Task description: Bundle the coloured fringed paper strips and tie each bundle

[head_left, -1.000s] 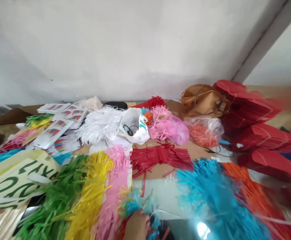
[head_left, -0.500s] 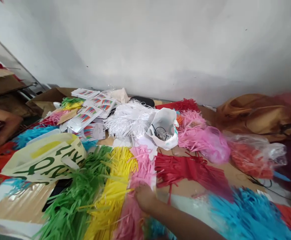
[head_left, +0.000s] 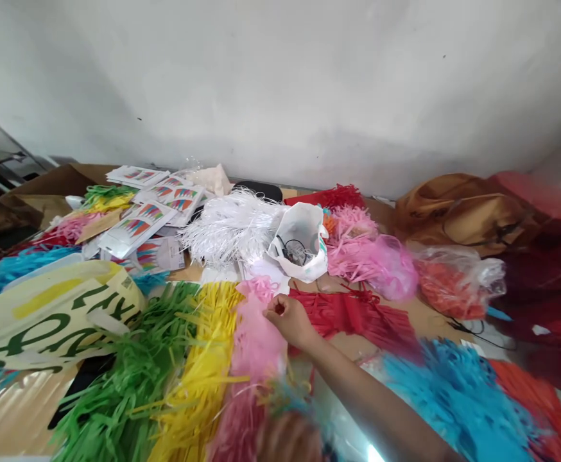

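My right hand (head_left: 290, 321) is over the edge between pink paper strips (head_left: 256, 346) and red strips (head_left: 328, 314). Its thumb and finger are pinched together; what they hold, if anything, cannot be made out. Low in the middle, my left hand (head_left: 289, 437) is smeared by motion, its fingers unclear. Just above it is a blurred tuft of mixed blue and yellow strips (head_left: 287, 394). Yellow strips (head_left: 213, 359) and green strips (head_left: 140, 366) lie left of the pink ones. Blue strips (head_left: 458, 398) lie to the right.
Behind lie a white strip bundle (head_left: 235, 228), an open white bag (head_left: 302, 240) and printed packets (head_left: 138, 228). A printed pale yellow bag (head_left: 63, 314) is at left. At right are a plastic bag of orange strips (head_left: 458, 282) and brown cloth (head_left: 463, 208).
My right hand has moved up and away over the pink strips. My left hand and the mixed tuft now show more at the bottom. The view has swung right; the other person's arm has nearly left it.
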Motion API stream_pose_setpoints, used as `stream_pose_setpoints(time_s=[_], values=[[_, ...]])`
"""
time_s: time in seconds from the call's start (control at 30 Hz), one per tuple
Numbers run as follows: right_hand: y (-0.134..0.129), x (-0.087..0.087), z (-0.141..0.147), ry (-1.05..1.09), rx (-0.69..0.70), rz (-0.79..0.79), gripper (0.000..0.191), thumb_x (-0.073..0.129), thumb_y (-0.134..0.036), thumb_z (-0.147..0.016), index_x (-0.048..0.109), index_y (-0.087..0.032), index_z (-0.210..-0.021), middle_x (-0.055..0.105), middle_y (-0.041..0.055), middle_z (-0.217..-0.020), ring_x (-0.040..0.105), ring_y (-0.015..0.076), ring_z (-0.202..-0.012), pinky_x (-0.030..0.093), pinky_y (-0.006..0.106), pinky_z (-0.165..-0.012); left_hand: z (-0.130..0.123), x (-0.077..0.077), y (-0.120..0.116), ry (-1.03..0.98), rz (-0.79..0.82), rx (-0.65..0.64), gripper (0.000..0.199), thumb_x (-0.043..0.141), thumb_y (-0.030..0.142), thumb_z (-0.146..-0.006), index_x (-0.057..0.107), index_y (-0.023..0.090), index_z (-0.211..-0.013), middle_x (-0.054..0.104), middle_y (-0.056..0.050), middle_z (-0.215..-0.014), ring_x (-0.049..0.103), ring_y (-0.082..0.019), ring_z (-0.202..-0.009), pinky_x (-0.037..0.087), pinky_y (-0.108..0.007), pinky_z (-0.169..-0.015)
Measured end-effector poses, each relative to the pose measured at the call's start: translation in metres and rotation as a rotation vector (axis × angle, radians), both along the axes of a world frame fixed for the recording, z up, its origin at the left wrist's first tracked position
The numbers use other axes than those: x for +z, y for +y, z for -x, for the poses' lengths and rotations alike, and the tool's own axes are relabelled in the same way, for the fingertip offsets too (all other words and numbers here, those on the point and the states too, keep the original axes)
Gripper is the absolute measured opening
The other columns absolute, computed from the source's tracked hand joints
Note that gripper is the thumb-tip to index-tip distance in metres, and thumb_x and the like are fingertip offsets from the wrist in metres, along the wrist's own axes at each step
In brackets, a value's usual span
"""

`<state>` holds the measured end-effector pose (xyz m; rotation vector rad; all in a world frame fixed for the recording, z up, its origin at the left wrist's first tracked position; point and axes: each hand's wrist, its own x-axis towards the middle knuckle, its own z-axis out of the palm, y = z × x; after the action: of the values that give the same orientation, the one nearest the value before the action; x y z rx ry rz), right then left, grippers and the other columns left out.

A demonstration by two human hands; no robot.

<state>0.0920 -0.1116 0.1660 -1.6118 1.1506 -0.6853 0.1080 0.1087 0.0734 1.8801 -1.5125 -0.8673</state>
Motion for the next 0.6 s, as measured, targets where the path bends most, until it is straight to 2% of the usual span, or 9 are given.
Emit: stream_pose_setpoints(time_s=[0.07,0.1,0.17,0.23,0.33,0.4,0.43,0.53,0.6], values=[[0.005,0.017,0.018,-0.061,-0.058,-0.008,0.013,0.064,-0.026,-0.075,0.055,-0.018,-0.069,0.056,-0.0045,-0.063,0.050,0.0103,-0.058,0.035,0.022,-0.055,-0.011,0.029,-0.027,-0.323,0.345,0.329,0.022,0.060,0.036,-0.089,0.073,0.025,-0.102,0.068,-0.016,-0.120,0.053,-0.033,-0.127,0.032,-0.052,-0.113],[0.009,0.023,0.026,-0.084,-0.090,-0.013,0.013,0.063,-0.026,-0.075,0.054,-0.018,-0.068,0.054,-0.0048,-0.062,0.048,0.0099,-0.056,0.034,0.022,-0.053,-0.016,0.044,-0.043,-0.450,0.450,0.394,0.029,0.063,0.038,-0.087,0.069,0.019,-0.108,0.064,-0.019,-0.125,0.048,-0.035,-0.131,0.033,-0.053,-0.111],[0.016,0.029,0.045,-0.121,-0.149,-0.014,0.012,0.062,-0.026,-0.074,0.055,-0.018,-0.069,0.054,-0.0047,-0.061,0.047,0.0097,-0.055,0.034,0.022,-0.053,-0.023,0.069,-0.075,-0.610,0.614,0.311,0.040,0.064,0.038,-0.086,0.063,0.015,-0.119,0.058,-0.022,-0.132,0.046,-0.036,-0.130,0.034,-0.054,-0.108],[0.021,0.030,0.067,-0.154,-0.205,-0.007,0.012,0.063,-0.027,-0.073,0.055,-0.018,-0.069,0.054,-0.0040,-0.062,0.047,0.0100,-0.056,0.035,0.023,-0.054,-0.027,0.087,-0.096,-0.657,0.707,0.123,0.034,0.060,0.025,-0.086,0.063,0.019,-0.119,0.063,-0.017,-0.126,0.054,-0.033,-0.120,0.031,-0.053,-0.107],[0.033,0.023,0.102,-0.220,-0.268,-0.018,0.017,0.063,-0.033,-0.074,0.056,-0.018,-0.070,0.054,-0.0024,-0.064,0.049,0.0115,-0.059,0.038,0.024,-0.057,-0.027,0.098,-0.107,-0.510,0.589,-0.107,0.029,0.057,0.011,-0.080,0.071,0.028,-0.099,0.074,-0.004,-0.101,0.062,-0.026,-0.103,0.029,-0.048,-0.105],[0.049,0.013,0.120,-0.304,-0.284,-0.015,0.023,0.063,-0.039,-0.076,0.058,-0.018,-0.085,0.061,0.0008,-0.076,0.056,0.0143,-0.069,0.044,0.026,-0.063,-0.022,0.098,-0.108,-0.310,0.414,-0.113,0.011,0.062,0.020,-0.078,0.070,0.026,-0.081,0.072,-0.001,-0.083,0.064,-0.023,-0.088,0.037,-0.041,-0.097],[0.060,0.006,0.127,-0.346,-0.275,0.004,0.031,0.065,-0.041,-0.075,0.058,-0.018,-0.095,0.064,0.0029,-0.085,0.060,0.0162,-0.076,0.047,0.027,-0.068,-0.017,0.096,-0.109,-0.225,0.336,-0.079,0.009,0.063,0.030,-0.079,0.066,0.024,-0.073,0.068,0.000,-0.074,0.063,-0.021,-0.079,0.042,-0.037,-0.087],[0.095,-0.020,0.136,-0.396,-0.218,0.082,0.062,0.082,-0.037,-0.061,0.055,-0.020,-0.114,0.065,0.0072,-0.111,0.063,0.0217,-0.096,0.050,0.032,-0.083,0.002,0.088,-0.115,-0.102,0.212,-0.012,0.041,0.056,0.057,-0.079,0.045,0.024,-0.058,0.048,0.005,-0.053,0.052,-0.016,-0.053,0.040,-0.026,-0.055],[0.108,-0.036,0.141,-0.312,-0.225,0.087,0.068,0.085,-0.030,-0.059,0.054,-0.019,-0.118,0.067,0.0074,-0.114,0.064,0.0220,-0.100,0.051,0.031,-0.086,0.013,0.082,-0.120,-0.087,0.183,-0.040,0.046,0.050,0.062,-0.080,0.034,0.025,-0.057,0.037,0.007,-0.050,0.046,-0.014,-0.049,0.038,-0.024,-0.050]])
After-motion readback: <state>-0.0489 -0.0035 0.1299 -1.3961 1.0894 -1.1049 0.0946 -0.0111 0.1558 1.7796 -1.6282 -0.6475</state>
